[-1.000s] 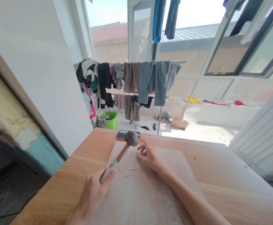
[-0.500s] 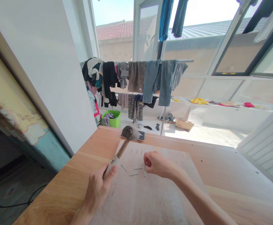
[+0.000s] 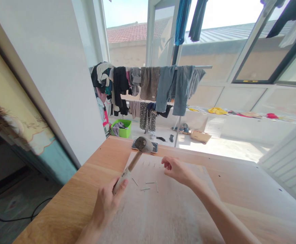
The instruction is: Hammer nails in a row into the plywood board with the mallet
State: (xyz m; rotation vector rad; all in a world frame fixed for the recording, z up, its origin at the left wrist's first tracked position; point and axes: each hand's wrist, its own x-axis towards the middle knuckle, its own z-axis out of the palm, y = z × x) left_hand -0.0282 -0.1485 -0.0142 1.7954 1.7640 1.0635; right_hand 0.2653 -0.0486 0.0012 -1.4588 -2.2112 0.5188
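My left hand [image 3: 109, 202] grips the wooden handle of a hammer [image 3: 135, 158], whose dark head hangs raised above the far end of a pale board [image 3: 160, 210]. My right hand [image 3: 176, 170] is over the board with its fingers pinched together near a row of small upright nails [image 3: 151, 164]; a thin nail may be between the fingertips, too small to be sure. Several loose nails [image 3: 146, 185] lie flat on the board between my hands.
The board lies on a wooden table [image 3: 247, 189]. A phone [image 3: 153, 147] rests at the table's far edge behind the hammer head. Beyond stand a laundry rack [image 3: 150, 84], a green basket [image 3: 122, 128], a white wall [image 3: 48, 67] on the left and open windows.
My right hand picked something from the loose nails and moved forward toward the row of upright nails. The hammer stayed raised. The camera shifted slightly.
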